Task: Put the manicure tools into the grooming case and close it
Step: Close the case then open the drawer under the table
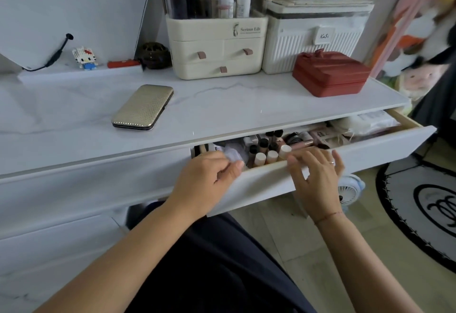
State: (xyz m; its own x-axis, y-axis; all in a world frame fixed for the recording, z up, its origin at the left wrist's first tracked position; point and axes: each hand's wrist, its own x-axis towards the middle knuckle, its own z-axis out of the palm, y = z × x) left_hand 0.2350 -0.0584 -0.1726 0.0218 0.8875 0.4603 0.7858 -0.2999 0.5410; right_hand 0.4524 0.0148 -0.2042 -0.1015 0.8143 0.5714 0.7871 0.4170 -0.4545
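The flat gold grooming case (pixel 143 107), ribbed and with rounded corners, lies closed on the marble tabletop (pixel 246 100). The right hand (pixel 317 179) rests its spread fingers on the rim of the open white drawer (pixel 382 147). The left hand (pixel 207 177) curls beside it, and I cannot tell its grip.

"Serious Life" on the cream organizer (pixel 217 48); "KaSi" on the ribbed box (pixel 311 48).

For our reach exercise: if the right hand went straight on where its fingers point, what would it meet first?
Probably the capped bottles in the open drawer, just beyond the right hand; depth is hard to judge.
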